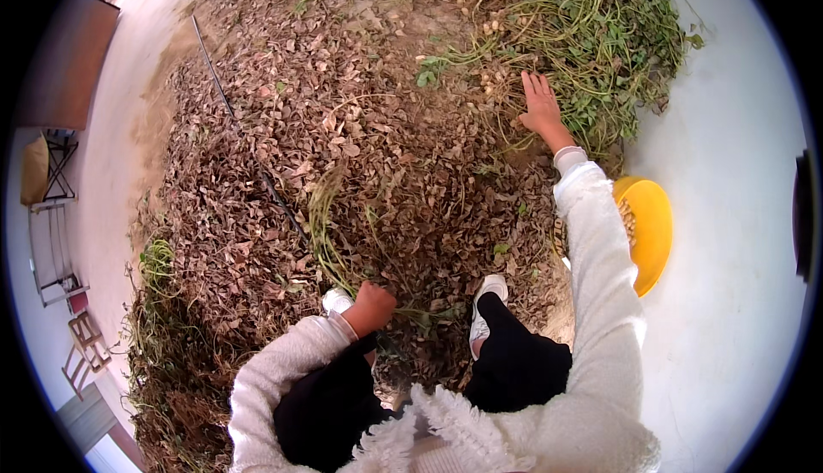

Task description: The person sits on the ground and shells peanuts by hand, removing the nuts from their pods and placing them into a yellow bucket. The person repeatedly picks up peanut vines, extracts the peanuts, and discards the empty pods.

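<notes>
My left hand [373,308] is closed around the stems of a bunch of peanut plants [326,222], low in front of me above my feet. The stems extend up and left over dry leaves. My right hand [541,108] reaches out with its fingers extended at the near edge of a heap of green peanut plants [595,42]; it appears to hold nothing. Peanuts in their shells [487,84] show among the roots just left of its fingers. Partly behind my right forearm is a yellow bucket [652,235] with peanuts inside.
Dry brown leaves [289,119] cover the floor around my feet. A thin dark rod [215,74] lies across them. Another plant heap [180,357] is at lower left. Wooden chairs [87,344] stand at far left, a white wall [720,216] at right.
</notes>
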Action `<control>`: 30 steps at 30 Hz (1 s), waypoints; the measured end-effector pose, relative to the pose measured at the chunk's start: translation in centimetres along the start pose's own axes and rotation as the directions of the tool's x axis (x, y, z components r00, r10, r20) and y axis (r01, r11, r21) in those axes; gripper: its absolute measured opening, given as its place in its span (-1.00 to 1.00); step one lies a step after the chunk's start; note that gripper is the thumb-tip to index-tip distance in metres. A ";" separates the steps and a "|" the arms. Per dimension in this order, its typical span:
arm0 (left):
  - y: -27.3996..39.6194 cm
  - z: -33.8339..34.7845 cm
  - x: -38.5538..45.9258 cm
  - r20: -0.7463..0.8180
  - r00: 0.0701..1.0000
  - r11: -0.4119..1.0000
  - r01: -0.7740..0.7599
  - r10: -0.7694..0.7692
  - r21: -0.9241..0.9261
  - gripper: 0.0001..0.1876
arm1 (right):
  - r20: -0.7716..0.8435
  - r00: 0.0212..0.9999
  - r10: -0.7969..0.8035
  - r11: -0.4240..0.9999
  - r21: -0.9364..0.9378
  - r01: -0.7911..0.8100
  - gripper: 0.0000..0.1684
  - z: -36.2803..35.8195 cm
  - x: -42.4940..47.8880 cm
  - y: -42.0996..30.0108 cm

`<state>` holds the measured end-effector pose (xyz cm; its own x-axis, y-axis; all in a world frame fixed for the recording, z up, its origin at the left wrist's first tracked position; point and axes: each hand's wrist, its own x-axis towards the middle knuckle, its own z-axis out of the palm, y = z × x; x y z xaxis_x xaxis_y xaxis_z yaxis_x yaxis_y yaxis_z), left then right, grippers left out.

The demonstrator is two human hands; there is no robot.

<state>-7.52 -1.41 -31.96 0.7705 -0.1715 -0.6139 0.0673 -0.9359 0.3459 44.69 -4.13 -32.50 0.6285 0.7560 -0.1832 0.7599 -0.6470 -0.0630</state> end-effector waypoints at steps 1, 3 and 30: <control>-0.4 -0.6 -0.1 0.036 0.998 0.999 0.041 -0.042 0.003 -0.80 | -0.015 1.000 -0.004 0.998 -0.063 0.003 0.14 0.1 0.3 -0.1; -1.1 -1.8 -0.2 0.112 0.990 0.996 0.087 -0.085 -0.014 -0.75 | -0.044 0.999 -0.007 0.982 -0.191 -0.002 0.12 0.0 0.3 0.0; -0.6 -10.8 2.6 -0.195 0.834 -0.524 -0.487 -0.516 -0.699 -0.63 | -0.171 0.883 -0.438 0.754 0.466 0.464 -0.66 -0.5 -25.5 -23.8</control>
<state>1.29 2.04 -26.07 0.7316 0.4000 -0.5520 0.0320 0.7887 0.6139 10.68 -8.01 -25.86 0.2506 0.9675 0.0336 0.7868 -0.1833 -0.5894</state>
